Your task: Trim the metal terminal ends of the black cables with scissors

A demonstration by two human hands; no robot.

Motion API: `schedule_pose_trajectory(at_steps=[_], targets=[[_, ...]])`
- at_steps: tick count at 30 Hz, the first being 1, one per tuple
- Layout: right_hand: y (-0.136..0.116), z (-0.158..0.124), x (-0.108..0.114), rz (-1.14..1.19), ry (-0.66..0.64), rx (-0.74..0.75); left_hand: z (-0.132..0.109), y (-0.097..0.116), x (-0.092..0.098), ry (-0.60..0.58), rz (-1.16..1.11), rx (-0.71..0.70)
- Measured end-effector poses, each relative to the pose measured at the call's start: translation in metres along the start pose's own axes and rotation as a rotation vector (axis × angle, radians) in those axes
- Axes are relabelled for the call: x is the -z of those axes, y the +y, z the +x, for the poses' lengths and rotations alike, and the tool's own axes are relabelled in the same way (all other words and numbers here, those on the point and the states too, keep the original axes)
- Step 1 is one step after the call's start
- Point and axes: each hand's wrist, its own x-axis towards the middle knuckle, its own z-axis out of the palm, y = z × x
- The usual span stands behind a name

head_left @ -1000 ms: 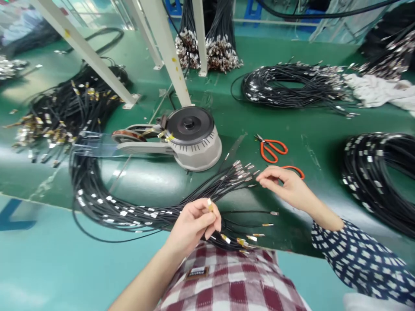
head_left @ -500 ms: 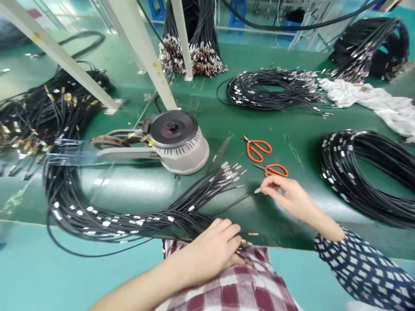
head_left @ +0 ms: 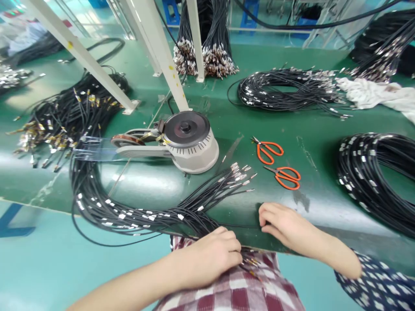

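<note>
A bundle of thin black cables [head_left: 142,218] with white labels curves along the table's front edge. My left hand [head_left: 215,255] is closed over the bundle at the edge. Several cable ends [head_left: 251,261] with metal tips stick out beyond its fingers, over my checked apron [head_left: 240,289]. To the right, just above the green tabletop, my right hand [head_left: 285,224] has its fingertips pinched together. A single black cable [head_left: 241,226] runs to those fingers, and its tip is hidden in them. Other ends of the bundle [head_left: 238,175] fan out on the table above the hands.
Two pairs of orange-handled scissors [head_left: 268,151] lie beyond my right hand. A round grey tape dispenser [head_left: 191,142] stands behind the bundle. Coiled cables [head_left: 366,168] lie at right, with another coil [head_left: 275,90] farther back. A white cloth [head_left: 376,93] and metal posts [head_left: 197,43] stand around.
My right hand has moved down toward the table edge, drawing the single cable end with it. My left hand has stayed on the bundle. The whole view has shifted a little.
</note>
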Motion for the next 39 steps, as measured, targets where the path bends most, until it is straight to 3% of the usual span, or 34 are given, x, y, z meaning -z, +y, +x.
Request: schedule_pose_trajectory(at_steps=[6, 10, 13, 16, 18, 19, 21, 23, 25, 26, 28, 31, 33, 36, 39], targets=[[0.003, 0.049, 0.032, 0.15, 0.278, 0.081, 0.023, -0.001, -0.019, 0.03, 0.367, -0.27], [-0.005, 0.09, 0.046, 0.456, 0.211, 0.08, 0.03, -0.001, -0.025, 0.017, 0.398, -0.407], [-0.008, 0.103, 0.046, 0.644, 0.127, 0.065, 0.03, 0.0, -0.027, -0.03, 0.406, -0.338], [-0.012, 0.098, 0.046, 0.703, 0.123, 0.101, 0.028, -0.003, -0.015, -0.029, 0.28, -0.198], [-0.019, 0.087, 0.048, 0.682, 0.143, 0.125, 0.028, -0.006, 0.002, 0.161, 0.038, -0.127], [-0.023, 0.081, 0.049, 0.672, 0.152, 0.128, 0.029, -0.008, 0.012, 0.351, -0.085, -0.041], [-0.028, 0.069, 0.05, 0.684, 0.161, 0.126, 0.034, -0.011, 0.028, 0.765, -0.284, 0.268], [-0.02, 0.058, 0.052, 0.716, 0.126, 0.114, 0.044, -0.014, 0.034, 0.866, -0.637, 0.41], [0.003, 0.047, 0.051, 0.671, 0.118, 0.051, 0.054, -0.017, 0.032, 0.783, -0.984, 0.441], [0.019, 0.04, 0.05, 0.578, 0.191, -0.016, 0.058, -0.018, 0.029, 0.744, -1.101, 0.444], [0.054, 0.027, 0.045, 0.195, 0.44, -0.246, 0.065, -0.019, 0.023, 0.724, -1.22, 0.446], [0.09, 0.008, 0.028, -0.222, 0.551, -0.339, 0.071, -0.018, 0.021, 0.692, -1.303, 0.426], [0.093, -0.003, 0.017, -0.309, 0.54, -0.381, 0.074, -0.015, 0.023, 0.651, -1.331, 0.436], [0.073, -0.017, 0.01, -0.246, 0.495, -0.502, 0.079, -0.01, 0.026, 0.619, -1.31, 0.434], [0.042, -0.034, 0.017, 0.161, 0.435, -0.526, 0.081, -0.005, 0.025, 0.597, -1.22, 0.394]])
